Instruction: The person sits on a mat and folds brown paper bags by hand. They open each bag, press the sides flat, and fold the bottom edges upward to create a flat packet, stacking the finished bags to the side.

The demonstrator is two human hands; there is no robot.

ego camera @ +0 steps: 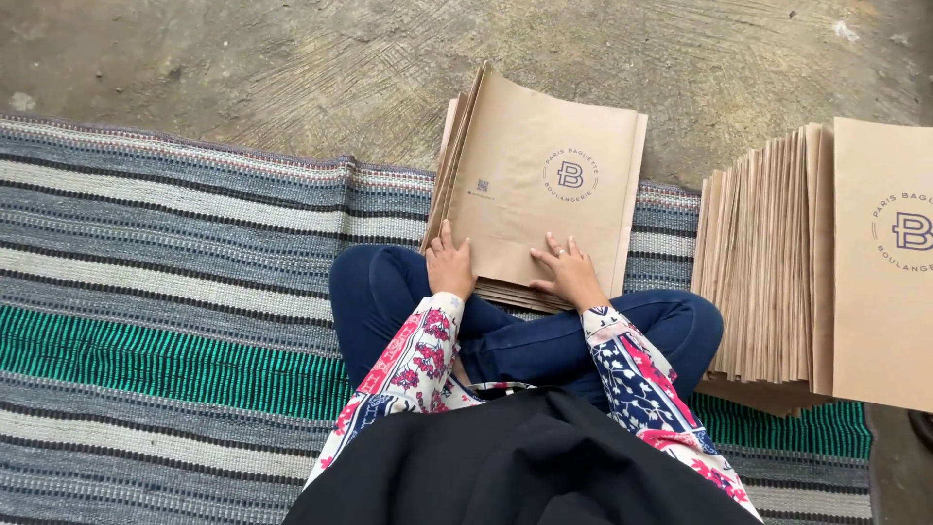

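A stack of flat brown paper bags with a round dark printed mark lies on the floor in front of my crossed legs. My left hand rests at the near left corner of the top bag, fingers curled over its edge. My right hand lies flat on the near edge of the same bag, fingers spread. Both sleeves are patterned in pink, white and blue.
A taller fanned pile of the same brown bags stands at the right, partly on the striped woven mat. Bare concrete floor lies beyond the mat. My legs in dark blue trousers are folded under the stack's near edge.
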